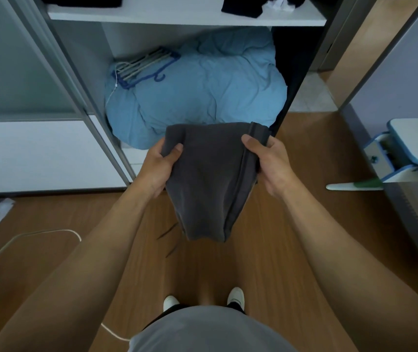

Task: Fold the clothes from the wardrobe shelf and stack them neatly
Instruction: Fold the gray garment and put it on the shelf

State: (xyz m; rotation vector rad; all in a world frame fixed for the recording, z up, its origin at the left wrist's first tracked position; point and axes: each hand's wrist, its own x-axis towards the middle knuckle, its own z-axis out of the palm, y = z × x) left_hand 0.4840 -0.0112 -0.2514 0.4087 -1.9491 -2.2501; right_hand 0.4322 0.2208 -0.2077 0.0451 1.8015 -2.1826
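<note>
In the head view, the person stood facing the open wardrobe and held a grey garment in the air above the floor, with no surface under it. The left hand gripped the upper left corner, thumb on the near face and fingers curled out of sight behind the cloth. The right hand pinched the upper right corner beside a stitched band, thumb on top and the other fingers hidden behind. Between the hands the cloth hung doubled, wide at the top and narrowing to a bunched lower end. What kind of garment it was could not be told. On the shelf above, dark clothes lay loose toward the right end, and another dark piece sat at the left end, cut off by the frame. Under the shelf a blue bedding bundle filled the compartment, with hangers resting on its upper left. The step in hand looked to be the folding of this one piece, begun but not finished. The next move probably called for squaring the hanging end, bringing it up to meet the held edge, and then setting the fold on the bare middle of the shelf.
</note>
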